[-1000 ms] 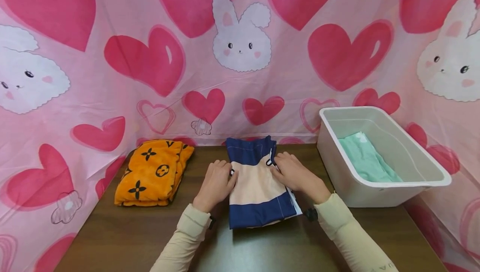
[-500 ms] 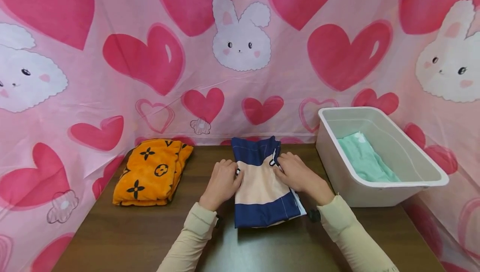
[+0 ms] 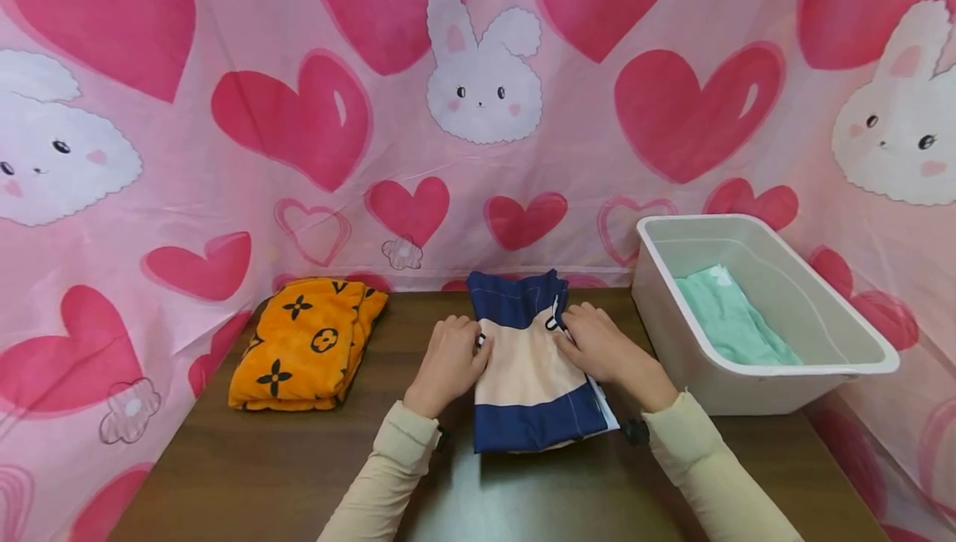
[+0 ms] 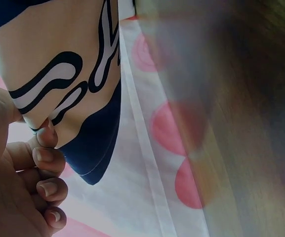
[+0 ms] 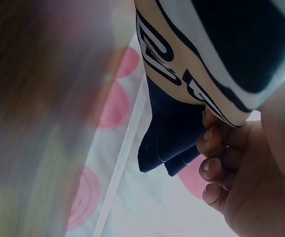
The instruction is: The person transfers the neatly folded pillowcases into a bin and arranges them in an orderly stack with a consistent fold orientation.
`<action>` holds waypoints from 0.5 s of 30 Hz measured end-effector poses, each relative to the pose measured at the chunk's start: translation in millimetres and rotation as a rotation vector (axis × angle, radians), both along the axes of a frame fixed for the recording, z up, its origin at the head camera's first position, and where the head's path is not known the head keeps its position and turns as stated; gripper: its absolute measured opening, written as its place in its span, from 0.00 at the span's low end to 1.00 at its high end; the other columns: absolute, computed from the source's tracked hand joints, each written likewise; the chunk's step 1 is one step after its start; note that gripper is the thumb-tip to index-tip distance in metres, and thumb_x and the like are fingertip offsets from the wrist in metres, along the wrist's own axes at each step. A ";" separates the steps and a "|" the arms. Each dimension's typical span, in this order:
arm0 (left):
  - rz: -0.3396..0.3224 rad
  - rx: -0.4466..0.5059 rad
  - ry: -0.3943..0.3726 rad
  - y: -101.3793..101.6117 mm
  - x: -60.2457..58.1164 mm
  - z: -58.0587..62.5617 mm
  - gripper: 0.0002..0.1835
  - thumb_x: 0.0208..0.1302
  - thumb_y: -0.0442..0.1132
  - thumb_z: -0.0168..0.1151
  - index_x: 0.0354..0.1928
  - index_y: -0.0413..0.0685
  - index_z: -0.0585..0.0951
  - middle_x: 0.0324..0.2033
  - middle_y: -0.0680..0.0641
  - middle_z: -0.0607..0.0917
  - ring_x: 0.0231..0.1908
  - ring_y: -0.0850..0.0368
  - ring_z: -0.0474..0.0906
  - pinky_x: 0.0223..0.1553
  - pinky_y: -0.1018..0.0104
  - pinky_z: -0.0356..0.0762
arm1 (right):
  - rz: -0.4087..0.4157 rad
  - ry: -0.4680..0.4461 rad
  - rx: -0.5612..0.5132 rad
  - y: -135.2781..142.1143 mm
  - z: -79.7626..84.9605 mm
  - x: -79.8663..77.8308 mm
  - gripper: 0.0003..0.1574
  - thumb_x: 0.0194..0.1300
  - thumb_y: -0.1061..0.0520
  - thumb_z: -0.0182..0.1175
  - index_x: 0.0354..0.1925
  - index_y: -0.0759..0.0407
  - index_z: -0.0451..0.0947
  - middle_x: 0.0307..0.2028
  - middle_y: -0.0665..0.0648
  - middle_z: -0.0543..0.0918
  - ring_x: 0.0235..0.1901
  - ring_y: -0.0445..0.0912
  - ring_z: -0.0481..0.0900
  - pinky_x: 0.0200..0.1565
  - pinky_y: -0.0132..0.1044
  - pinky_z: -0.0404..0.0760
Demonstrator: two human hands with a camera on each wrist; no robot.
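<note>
A folded navy-and-beige cloth (image 3: 526, 359) hangs between both hands, raised off the tabletop. Dark-outlined white markings show on the side facing the left wrist view, where the cloth (image 4: 68, 64) tapers to a navy corner. My left hand (image 3: 448, 359) pinches its left edge, thumb on top and curled fingertips beneath. At the opposite edge, my right hand (image 3: 605, 347) pinches it the same way. Seen from the right wrist, the right hand (image 5: 251, 163) has its fingers curled under the cloth (image 5: 182, 69). What garment or linen it is, I cannot tell.
An orange folded cloth (image 3: 309, 347) with black flower motifs lies on the brown table (image 3: 224, 476) at left. To the right stands a pale grey bin (image 3: 695, 359), with a mint-green folded cloth (image 3: 732, 318) inside. A pink heart-and-bunny curtain (image 3: 478, 177) borders the table.
Both hands have shifted slightly to the right, carrying the navy-and-beige cloth with them. Their grip looks the same. The orange cloth and the bin have stayed in place.
</note>
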State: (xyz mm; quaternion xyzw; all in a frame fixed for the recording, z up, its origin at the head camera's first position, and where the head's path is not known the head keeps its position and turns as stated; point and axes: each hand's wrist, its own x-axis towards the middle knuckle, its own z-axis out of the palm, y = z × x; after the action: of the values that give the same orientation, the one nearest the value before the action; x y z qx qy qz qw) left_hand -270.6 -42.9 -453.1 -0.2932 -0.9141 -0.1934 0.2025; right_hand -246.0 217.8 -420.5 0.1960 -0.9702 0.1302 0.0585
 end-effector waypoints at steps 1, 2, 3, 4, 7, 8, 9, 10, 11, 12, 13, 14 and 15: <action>0.001 0.001 -0.004 0.8 0.3 -0.4 0.15 0.68 0.45 0.64 0.25 0.45 0.80 0.21 0.50 0.76 0.26 0.53 0.68 0.32 0.62 0.63 | -0.002 0.000 -0.002 0.6 -0.2 0.3 0.18 0.72 0.51 0.58 0.45 0.66 0.81 0.36 0.58 0.79 0.37 0.50 0.68 0.43 0.44 0.67; -0.001 0.002 -0.009 1.8 0.6 -0.6 0.15 0.69 0.45 0.64 0.26 0.45 0.80 0.21 0.50 0.76 0.26 0.54 0.68 0.32 0.62 0.63 | -0.004 0.005 -0.003 1.1 -0.3 0.8 0.18 0.72 0.51 0.58 0.46 0.66 0.81 0.37 0.58 0.79 0.37 0.50 0.68 0.43 0.44 0.67; -0.003 0.003 -0.012 2.8 0.8 -0.8 0.15 0.69 0.45 0.64 0.26 0.45 0.80 0.21 0.50 0.76 0.26 0.54 0.68 0.32 0.63 0.63 | -0.006 0.010 -0.006 1.6 -0.3 1.3 0.18 0.72 0.51 0.58 0.46 0.66 0.81 0.37 0.58 0.80 0.38 0.50 0.68 0.43 0.44 0.67; -0.006 0.005 -0.014 3.8 1.1 -0.7 0.15 0.69 0.46 0.64 0.26 0.45 0.80 0.21 0.50 0.76 0.26 0.55 0.67 0.32 0.63 0.62 | -0.008 0.014 -0.011 2.0 -0.2 1.7 0.18 0.72 0.51 0.58 0.47 0.66 0.81 0.38 0.59 0.80 0.38 0.50 0.68 0.43 0.44 0.68; -0.015 0.014 -0.008 7.1 1.4 0.7 0.14 0.69 0.45 0.64 0.26 0.45 0.81 0.22 0.49 0.78 0.26 0.55 0.68 0.32 0.62 0.63 | -0.009 0.037 -0.026 3.3 0.6 2.2 0.18 0.71 0.52 0.59 0.48 0.66 0.81 0.39 0.59 0.81 0.38 0.49 0.68 0.43 0.44 0.68; -0.017 0.015 -0.002 8.2 1.3 1.3 0.14 0.69 0.45 0.64 0.26 0.45 0.81 0.22 0.49 0.78 0.26 0.54 0.68 0.32 0.62 0.63 | -0.009 0.044 -0.031 3.8 1.2 2.4 0.18 0.71 0.52 0.59 0.47 0.66 0.81 0.38 0.59 0.80 0.38 0.49 0.68 0.43 0.44 0.68; -0.022 0.016 0.003 9.2 1.2 2.1 0.14 0.69 0.45 0.63 0.26 0.45 0.81 0.22 0.49 0.78 0.26 0.54 0.68 0.32 0.62 0.64 | -0.009 0.052 -0.037 4.3 2.0 2.7 0.17 0.71 0.52 0.59 0.47 0.66 0.81 0.38 0.58 0.81 0.38 0.49 0.68 0.43 0.44 0.68; -0.025 0.015 0.008 10.3 1.0 2.5 0.14 0.69 0.44 0.63 0.26 0.45 0.81 0.22 0.48 0.78 0.27 0.53 0.69 0.33 0.61 0.64 | -0.006 0.059 -0.039 5.0 2.8 2.7 0.17 0.70 0.53 0.60 0.46 0.66 0.81 0.37 0.58 0.80 0.37 0.49 0.68 0.43 0.44 0.68; -0.027 0.016 0.011 11.2 0.7 3.0 0.14 0.69 0.44 0.63 0.26 0.45 0.81 0.22 0.48 0.78 0.27 0.53 0.69 0.33 0.61 0.65 | -0.005 0.062 -0.042 5.7 3.4 2.8 0.16 0.70 0.53 0.60 0.46 0.65 0.81 0.37 0.58 0.80 0.37 0.49 0.68 0.43 0.44 0.68; -0.028 0.016 0.014 11.9 0.6 3.5 0.14 0.69 0.44 0.63 0.26 0.44 0.81 0.23 0.48 0.79 0.27 0.53 0.70 0.33 0.60 0.66 | -0.006 0.061 -0.041 6.4 3.8 2.9 0.16 0.70 0.53 0.60 0.46 0.65 0.81 0.36 0.57 0.80 0.37 0.49 0.68 0.42 0.44 0.68; -0.028 0.015 0.016 12.7 0.4 3.8 0.14 0.69 0.44 0.63 0.26 0.44 0.81 0.23 0.48 0.79 0.27 0.52 0.70 0.33 0.60 0.66 | -0.006 0.060 -0.040 7.1 4.2 2.9 0.16 0.70 0.53 0.60 0.46 0.65 0.81 0.35 0.57 0.80 0.37 0.49 0.68 0.42 0.44 0.68; -0.027 0.015 0.019 13.4 0.2 3.8 0.14 0.69 0.44 0.63 0.26 0.45 0.81 0.23 0.48 0.79 0.27 0.52 0.71 0.33 0.60 0.67 | -0.008 0.058 -0.038 7.8 4.3 2.8 0.16 0.70 0.53 0.60 0.46 0.65 0.81 0.35 0.57 0.79 0.37 0.49 0.68 0.42 0.44 0.68; -0.028 0.017 0.018 14.0 0.2 4.1 0.14 0.69 0.44 0.63 0.26 0.45 0.81 0.23 0.48 0.79 0.27 0.52 0.71 0.33 0.60 0.67 | -0.008 0.055 -0.037 8.4 4.6 2.8 0.16 0.70 0.53 0.60 0.46 0.65 0.81 0.35 0.57 0.79 0.37 0.49 0.68 0.42 0.44 0.68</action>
State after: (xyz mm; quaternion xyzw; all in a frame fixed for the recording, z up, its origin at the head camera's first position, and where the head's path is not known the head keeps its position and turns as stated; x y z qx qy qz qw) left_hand -270.5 -28.8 -449.0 -0.3060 -0.9064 -0.2013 0.2103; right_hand -243.2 226.2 -415.9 0.1943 -0.9664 0.1423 0.0895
